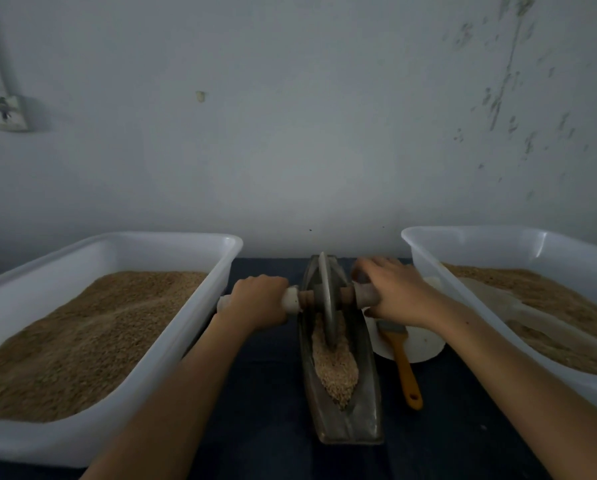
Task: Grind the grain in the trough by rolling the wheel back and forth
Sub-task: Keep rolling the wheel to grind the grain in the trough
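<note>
A narrow boat-shaped metal trough (368, 403) lies lengthwise on the dark table in front of me. Pale crushed grain (335, 368) fills its near half. A thin metal wheel (326, 299) stands upright in the groove, toward the far end, its lower edge in the grain. A wooden axle (347, 296) runs through the wheel with a pale handle on each side. My left hand (259, 299) is closed around the left handle. My right hand (394, 289) rests over the right handle, fingers curled across it.
A large white tub (200, 306) of brown grain stands at the left. Another white tub (425, 258), part grain and part pale powder, stands at the right. A brush with an orange handle (406, 368) lies on a white round dish (425, 344) beside the trough. A wall rises close behind.
</note>
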